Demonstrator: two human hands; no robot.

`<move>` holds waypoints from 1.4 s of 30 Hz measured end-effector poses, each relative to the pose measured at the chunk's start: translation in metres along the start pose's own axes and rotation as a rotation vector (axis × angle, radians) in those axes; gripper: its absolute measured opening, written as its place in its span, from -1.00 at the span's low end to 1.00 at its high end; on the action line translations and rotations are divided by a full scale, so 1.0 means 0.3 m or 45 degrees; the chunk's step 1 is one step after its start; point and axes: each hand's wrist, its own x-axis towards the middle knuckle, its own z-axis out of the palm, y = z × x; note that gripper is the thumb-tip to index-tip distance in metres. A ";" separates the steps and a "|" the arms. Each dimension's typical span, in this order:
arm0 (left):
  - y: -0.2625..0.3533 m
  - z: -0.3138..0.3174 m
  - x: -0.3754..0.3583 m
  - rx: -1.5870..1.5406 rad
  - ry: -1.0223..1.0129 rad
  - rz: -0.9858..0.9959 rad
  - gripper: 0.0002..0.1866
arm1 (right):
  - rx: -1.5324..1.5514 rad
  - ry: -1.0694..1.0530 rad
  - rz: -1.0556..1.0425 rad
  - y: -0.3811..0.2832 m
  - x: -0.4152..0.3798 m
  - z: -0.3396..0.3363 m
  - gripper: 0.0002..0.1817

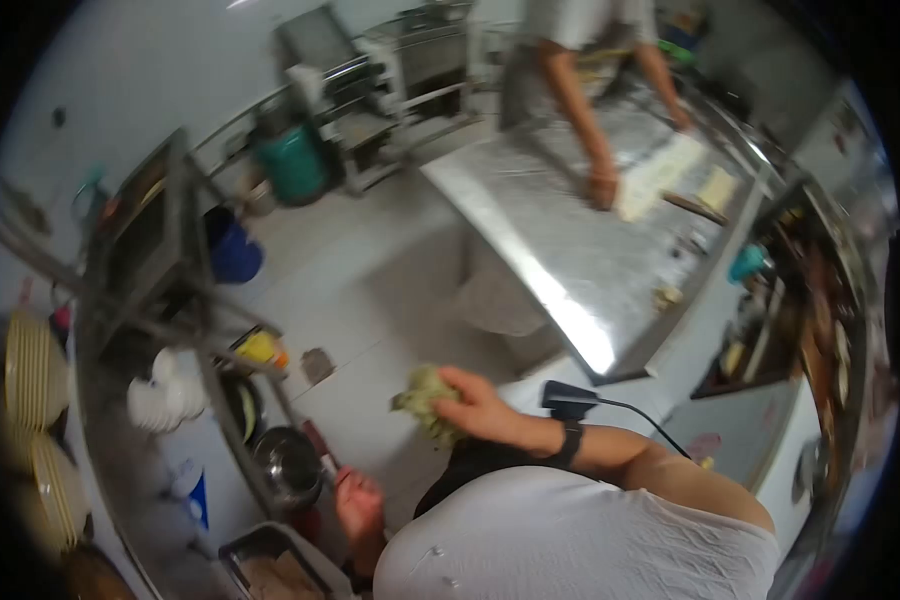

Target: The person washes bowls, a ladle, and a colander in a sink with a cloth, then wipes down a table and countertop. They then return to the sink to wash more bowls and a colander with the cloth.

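My right hand [480,408] is closed around a crumpled yellow-green cloth [428,400], held out in front of my body above the floor. Lower down, my left hand [358,503] grips a thin tool with a dark red part [316,440]; the image is too blurred to show its kind. Just left of that hand is a round metal pot [288,468]. A dark tray [270,570] with pale, flat contents lies below the pot.
Another person [580,110] leans over a metal worktable [510,210], their hands by a pale dough sheet [660,180]. Stacked plates [38,380] and white cups [165,395] stand at left. A blue bucket [232,245] and a green bin [290,160] are on the floor.
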 end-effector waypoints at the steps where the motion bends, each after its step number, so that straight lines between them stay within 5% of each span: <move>1: 0.021 0.013 0.048 -0.023 -0.014 -0.009 -0.86 | -0.030 0.023 0.042 0.001 0.046 0.015 -0.79; 9: 0.335 0.197 0.416 0.005 0.061 0.178 -0.88 | 0.287 -0.165 0.155 0.015 0.696 0.152 -0.80; 20: 0.711 0.436 1.093 -0.045 0.227 0.218 -0.89 | 0.009 -0.517 0.237 0.028 1.569 0.299 -0.79; 30: 1.198 0.776 1.803 -0.027 -0.057 0.170 -0.89 | -0.032 -0.292 0.296 -0.131 2.341 0.371 -0.77; 37: 1.440 0.966 2.148 0.037 -0.116 0.182 -0.87 | -0.026 -0.350 0.411 -0.020 2.814 0.407 -0.77; 42: 1.627 1.053 2.316 -0.024 0.160 0.565 -0.89 | 0.050 -0.668 0.432 -0.061 3.259 0.478 -0.75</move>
